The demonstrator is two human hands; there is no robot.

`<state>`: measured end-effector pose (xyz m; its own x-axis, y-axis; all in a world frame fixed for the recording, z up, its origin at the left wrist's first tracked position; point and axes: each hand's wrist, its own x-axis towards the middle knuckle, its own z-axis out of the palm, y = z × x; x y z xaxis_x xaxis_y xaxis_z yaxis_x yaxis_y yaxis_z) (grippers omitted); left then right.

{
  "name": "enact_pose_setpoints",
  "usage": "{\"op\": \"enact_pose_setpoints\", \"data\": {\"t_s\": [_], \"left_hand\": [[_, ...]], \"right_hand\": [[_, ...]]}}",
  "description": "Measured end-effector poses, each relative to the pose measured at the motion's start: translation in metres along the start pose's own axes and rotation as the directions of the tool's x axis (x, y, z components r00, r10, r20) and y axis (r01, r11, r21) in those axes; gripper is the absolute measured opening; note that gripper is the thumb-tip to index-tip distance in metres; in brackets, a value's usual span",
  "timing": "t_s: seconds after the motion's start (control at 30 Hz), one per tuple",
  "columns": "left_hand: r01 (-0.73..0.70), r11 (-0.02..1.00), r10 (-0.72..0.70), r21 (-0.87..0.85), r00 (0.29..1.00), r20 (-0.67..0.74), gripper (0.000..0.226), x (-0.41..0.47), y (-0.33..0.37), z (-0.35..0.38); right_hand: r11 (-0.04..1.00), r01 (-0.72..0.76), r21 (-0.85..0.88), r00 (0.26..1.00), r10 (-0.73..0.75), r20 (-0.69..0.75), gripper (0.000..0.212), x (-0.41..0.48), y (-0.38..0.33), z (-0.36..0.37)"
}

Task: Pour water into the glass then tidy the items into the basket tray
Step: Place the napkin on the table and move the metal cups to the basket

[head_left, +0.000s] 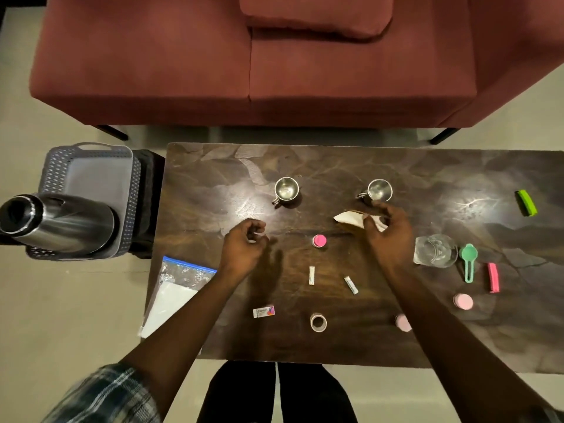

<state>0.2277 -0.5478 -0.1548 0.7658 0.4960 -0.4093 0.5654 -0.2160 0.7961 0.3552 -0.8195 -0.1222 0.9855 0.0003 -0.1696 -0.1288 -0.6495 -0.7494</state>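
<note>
Tidying looks to be the step in hand. The glass [436, 250] stands on the coffee table [335, 166] just right of the right hand [387, 233]; I cannot tell whether it holds water. That hand pinches a crumpled whitish paper [348, 219] beside a steel cup [380, 190]. The left hand [242, 245] has curled fingers, and I cannot tell whether they hold anything. The basket tray [58, 169] sits off the table's left end with a steel flask [61, 221] in it. So the paper probably needs a long carry leftward over the scattered small items. The tabletop is dark and marbled, the floor pale, and a red sofa [244, 71] stands beyond.
</note>
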Motion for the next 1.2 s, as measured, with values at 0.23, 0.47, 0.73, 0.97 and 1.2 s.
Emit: {"op": "enact_pose_setpoints", "data": {"t_s": [0.23, 0.47, 0.73, 0.97, 1.2], "left_hand": [[-0.036, 0.996, 0.039, 0.083, 0.999, -0.031, 0.076, 0.065, 0.01, 0.035], [-0.058, 0.974, 0.048, 0.217, 0.997, 0.052, 0.096, 0.105, 0.023, 0.06], [-0.086, 0.97, 0.085, 0.226, 0.996, 0.015, 0.086, 0.12, 0.022, 0.074], [-0.094, 0.976, 0.103, 0.197, 0.994, -0.035, 0.081, 0.109, 0.017, 0.067], [-0.077, 0.992, 0.088, 0.098, 0.99, -0.112, 0.081, 0.067, 0.035, 0.039]], "right_hand": [[0.987, -0.115, -0.113, 0.993, 0.115, -0.008, 0.059, 0.066, 0.016, 0.009], [0.953, -0.196, -0.233, 0.974, 0.216, 0.066, 0.083, 0.103, 0.032, 0.022], [0.935, -0.198, -0.294, 0.964, 0.24, 0.115, 0.075, 0.124, 0.041, 0.029], [0.952, -0.13, -0.279, 0.978, 0.168, 0.12, 0.067, 0.118, 0.032, 0.022], [0.978, 0.058, -0.199, 0.989, -0.029, 0.144, 0.069, 0.09, -0.017, 0.009]]}}
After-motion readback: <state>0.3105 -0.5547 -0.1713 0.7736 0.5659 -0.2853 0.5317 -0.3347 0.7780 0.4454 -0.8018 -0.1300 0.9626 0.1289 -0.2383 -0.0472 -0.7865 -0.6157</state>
